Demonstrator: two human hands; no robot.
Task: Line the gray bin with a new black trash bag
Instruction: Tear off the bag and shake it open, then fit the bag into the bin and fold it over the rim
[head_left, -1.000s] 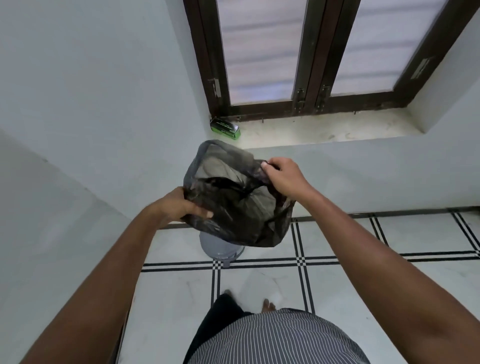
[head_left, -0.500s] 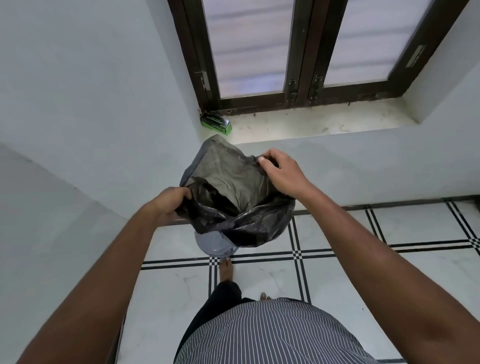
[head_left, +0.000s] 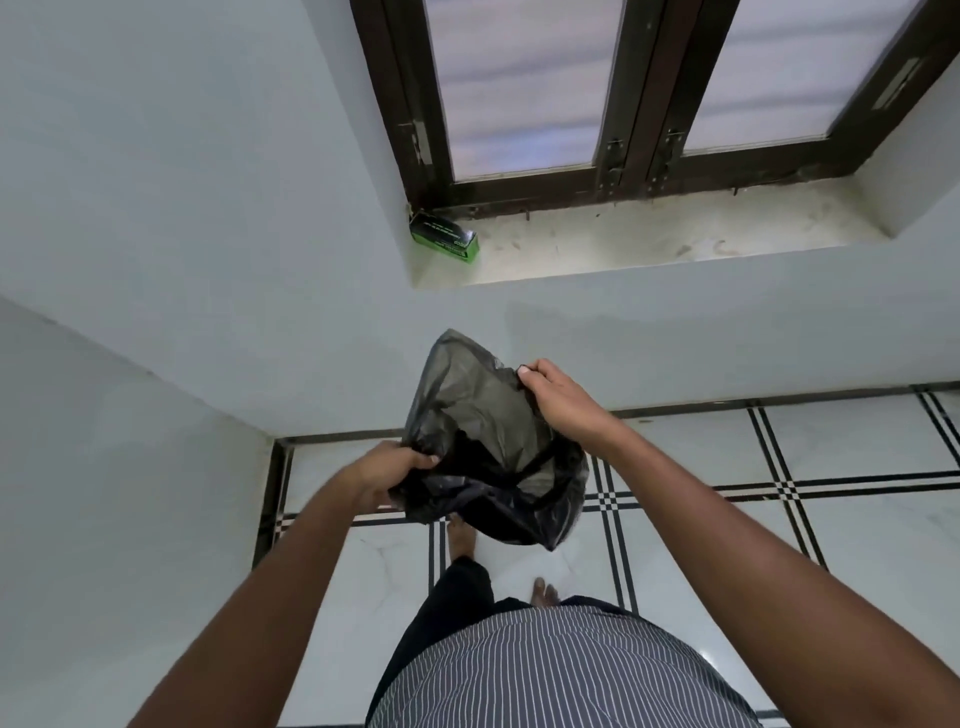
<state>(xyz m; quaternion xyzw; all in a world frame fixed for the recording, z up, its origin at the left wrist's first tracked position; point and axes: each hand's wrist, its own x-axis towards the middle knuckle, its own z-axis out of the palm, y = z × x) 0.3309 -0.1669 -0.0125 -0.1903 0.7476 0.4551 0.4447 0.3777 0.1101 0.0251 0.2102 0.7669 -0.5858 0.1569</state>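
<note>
Bag: black trash bag (head_left: 493, 457) held up in the air between both hands, above the tiled floor (head_left: 857, 519), mouth pulled partly open toward the camera; thin plastic, far wall of it see-through grey, lower part crumpled and darker.
Left hand: left hand (head_left: 387, 475) grips the bag's near-left rim, fingers curled round bunched plastic.
Right hand: right hand (head_left: 558, 402) pinches the far-right rim, thumb and fingers closed on the edge, held higher than the left.
Bin: gray bin not visible, can't tell if it sits behind the hanging bag.
Position: bag hangs in front of the white wall (head_left: 208, 208), below the window sill (head_left: 649, 234).
Person: striped shirt (head_left: 545, 670) at bottom, dark trousers, two bare feet on the floor under the bag.
Floor: white tiles with black double lines.
Sill: small green box (head_left: 444, 241) in the left corner of the sill, against the dark window frame (head_left: 628, 130).
Window: frosted panes, two latches at the middle.
</note>
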